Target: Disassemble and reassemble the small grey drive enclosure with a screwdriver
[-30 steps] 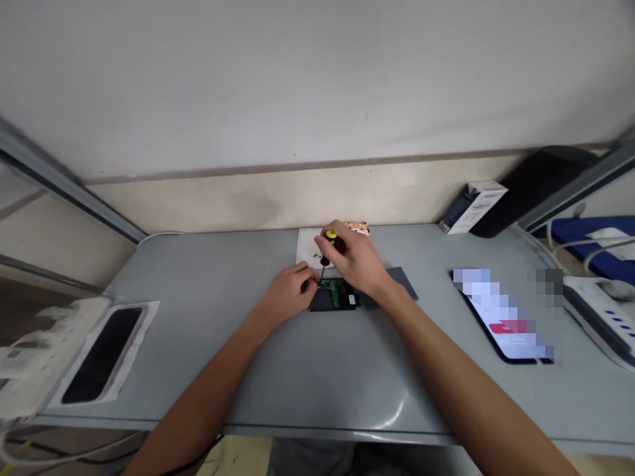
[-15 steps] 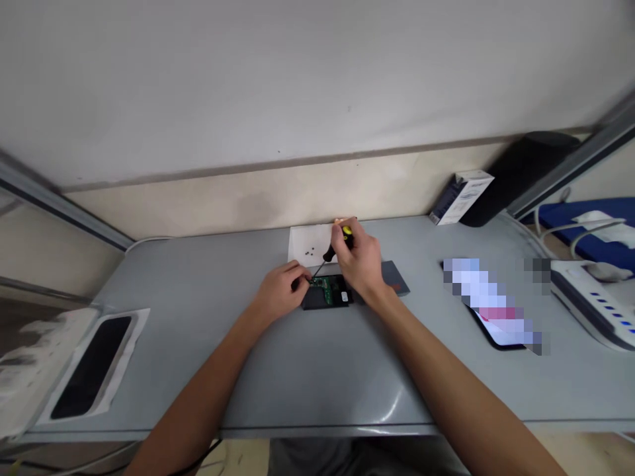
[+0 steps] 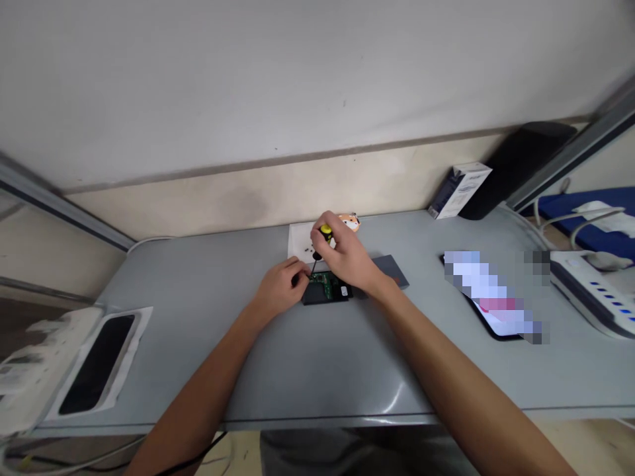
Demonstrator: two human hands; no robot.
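My right hand [image 3: 342, 254] is closed round the yellow and black handle of a screwdriver [image 3: 325, 231]. Its shaft points down, nearly upright, at the upper left part of a green circuit board [image 3: 327, 284]. The board sits in a flat black casing [image 3: 317, 299] on the desk. At the casing's upper left corner, close to the screwdriver's tip, my left hand [image 3: 282, 285] has its fingers curled and pinched together; what lies between them is hidden. Behind the casing is a white sheet [image 3: 297, 238] with several tiny dark screws [image 3: 307, 250] on it.
A dark grey flat panel [image 3: 391, 268] lies partly under my right forearm. An orange and white item [image 3: 350, 221] is by the wall. A lit phone [image 3: 496, 297], a small box [image 3: 459, 190] and a power strip [image 3: 590, 291] are rightward; a dark phone-shaped panel [image 3: 96, 363] lies left.
My right hand has shifted left, and the screwdriver now stands steeper over the board. This uncovers the orange and white item. My left hand stays at the casing's corner.
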